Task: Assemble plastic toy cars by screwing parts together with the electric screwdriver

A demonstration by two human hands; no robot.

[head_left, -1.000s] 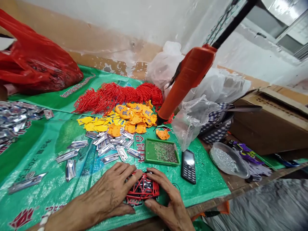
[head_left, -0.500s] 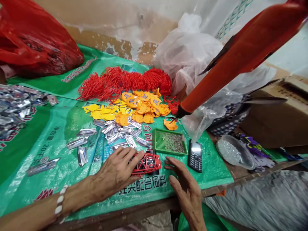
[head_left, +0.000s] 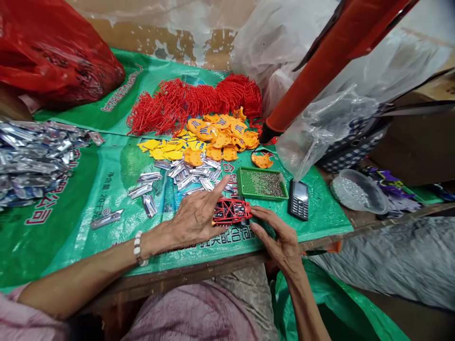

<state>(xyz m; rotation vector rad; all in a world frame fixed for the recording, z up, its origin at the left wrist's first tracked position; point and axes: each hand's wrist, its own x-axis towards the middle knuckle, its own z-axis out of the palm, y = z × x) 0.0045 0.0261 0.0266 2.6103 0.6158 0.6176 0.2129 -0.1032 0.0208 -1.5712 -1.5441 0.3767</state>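
Note:
A red lattice toy car frame (head_left: pixel 231 211) with black and silver parts inside lies near the table's front edge. My left hand (head_left: pixel 197 213) closes round its left end, with one finger stretched up and away and the lower digits along the near side. At the right end, the bent fingertips and thumb of my right hand (head_left: pixel 279 237) meet the frame's corner. Just behind sits a green tray (head_left: pixel 245 193) of small metal screws. Silver strips (head_left: pixel 185 176) lie in a loose heap behind my left hand.
Orange shells (head_left: pixel 220 135), yellow pieces (head_left: pixel 167 148) and a red lattice pile (head_left: pixel 192 104) lie further back. A keypad phone (head_left: pixel 298 200) and a plastic bowl (head_left: pixel 359 192) are to the right. An orange-red pole (head_left: pixel 313 71) slants down behind the tray. More silver strips (head_left: pixel 31 161) fill the left.
My right hand has come in from apart to touch the frame's right end. One left-hand finger has lifted off the frame. The camera view has shifted.

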